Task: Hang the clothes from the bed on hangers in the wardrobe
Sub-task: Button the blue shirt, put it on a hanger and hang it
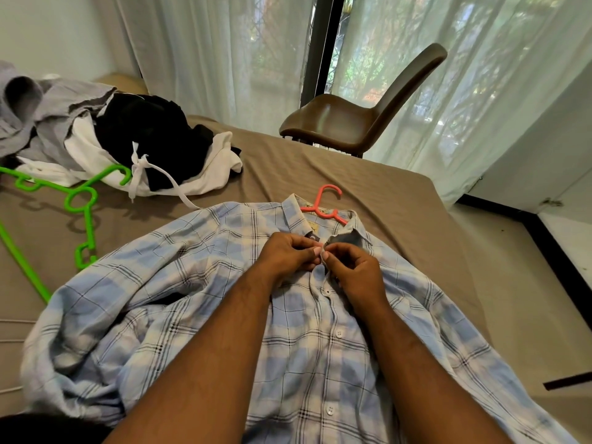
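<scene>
Plaid shirt lies at the bed's near edge, pink hanger inside its collar; left hand and right hand pinch its top button. Clothes pile and green hanger wait far-left; hanging apparently remains.

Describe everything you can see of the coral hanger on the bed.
The coral hanger looks like smooth plastic. It lies flat on the bed inside the plaid shirt, its hook poking out of the collar and pointing away from the person. Only the hook, neck loop and a short stretch of one arm show; the shirt hides the rest.
</scene>
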`<state>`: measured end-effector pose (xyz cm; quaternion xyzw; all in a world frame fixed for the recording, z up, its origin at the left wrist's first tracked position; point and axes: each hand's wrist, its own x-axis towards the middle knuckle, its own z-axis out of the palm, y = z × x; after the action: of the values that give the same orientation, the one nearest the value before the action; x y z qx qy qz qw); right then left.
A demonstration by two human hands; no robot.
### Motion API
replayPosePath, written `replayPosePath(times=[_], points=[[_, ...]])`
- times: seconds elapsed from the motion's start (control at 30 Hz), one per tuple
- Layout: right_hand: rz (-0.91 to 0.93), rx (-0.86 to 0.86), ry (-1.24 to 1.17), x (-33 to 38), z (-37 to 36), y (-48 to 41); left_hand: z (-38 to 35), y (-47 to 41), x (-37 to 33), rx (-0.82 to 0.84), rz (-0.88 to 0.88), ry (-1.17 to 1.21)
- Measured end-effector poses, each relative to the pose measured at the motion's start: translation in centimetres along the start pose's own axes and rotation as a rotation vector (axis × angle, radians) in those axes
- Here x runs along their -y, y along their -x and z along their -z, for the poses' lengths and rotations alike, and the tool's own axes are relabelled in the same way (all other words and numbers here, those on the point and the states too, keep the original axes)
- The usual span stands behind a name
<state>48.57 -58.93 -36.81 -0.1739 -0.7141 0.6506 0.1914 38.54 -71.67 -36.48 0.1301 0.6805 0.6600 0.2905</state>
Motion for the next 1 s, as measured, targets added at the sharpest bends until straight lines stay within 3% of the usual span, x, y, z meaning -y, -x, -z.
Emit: replayPosePath(times=[0.3, 0.43, 0.77, 1.0], points=[[0.079, -0.077, 0.188, -1.9, -0.1, -0.5, -0.2, 0.4, -0.1, -0.014, -0.011, -0.032], [0.118, -0.1, 0.265, -2.1, -0.3, -0.4, -0.7, 0.6, -0.1, -0.117, -0.014, -0.114], [0.141, -0.087, 0.323, -1.6, -0.3, -0.4, -1.6, 1.0, 0.5, -0.267, -0.114, -0.133], [0.181, -0.057, 0.56, -0.9, -0.4, -0.7, -1.9, 1.6, 1.4, -0.292, -0.251, -0.109]])
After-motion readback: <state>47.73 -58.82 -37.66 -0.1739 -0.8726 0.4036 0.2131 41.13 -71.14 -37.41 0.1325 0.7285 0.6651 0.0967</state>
